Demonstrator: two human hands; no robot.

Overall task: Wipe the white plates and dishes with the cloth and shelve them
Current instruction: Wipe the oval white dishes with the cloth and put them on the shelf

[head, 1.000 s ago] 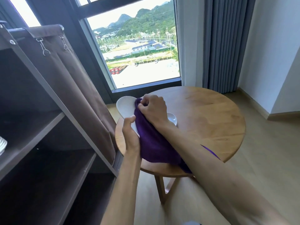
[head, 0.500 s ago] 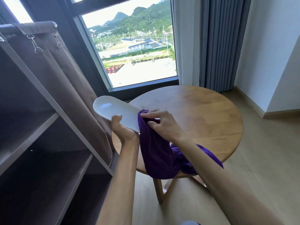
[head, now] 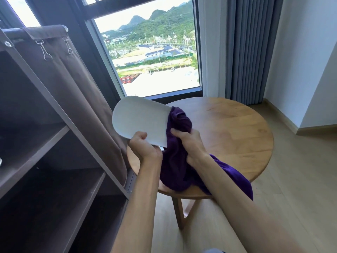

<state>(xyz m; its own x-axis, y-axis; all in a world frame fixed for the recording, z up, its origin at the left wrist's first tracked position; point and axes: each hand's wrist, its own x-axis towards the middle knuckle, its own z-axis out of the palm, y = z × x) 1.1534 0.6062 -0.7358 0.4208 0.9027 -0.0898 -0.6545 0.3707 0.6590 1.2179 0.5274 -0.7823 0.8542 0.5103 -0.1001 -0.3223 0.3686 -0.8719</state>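
An oval white dish (head: 140, 119) is held tilted in the air over the left edge of the round wooden table (head: 233, 132), its flat underside facing me. My left hand (head: 144, 146) grips its near rim. My right hand (head: 189, 141) clutches a purple cloth (head: 175, 161) bunched against the dish's right end; the rest of the cloth hangs down and drapes over the table's front edge. The dish's right end is hidden behind the cloth.
A dark brown shelving unit (head: 54, 139) with open shelves stands at the left, its fabric cover (head: 73, 83) pulled aside. A window (head: 153, 57) lies behind the table, grey curtains (head: 253, 48) to its right. Something white (head: 1, 161) shows at the far left shelf edge.
The dish has been turned over and raised, so its underside now faces me. My right hand with the cloth has slid to the dish's right end.
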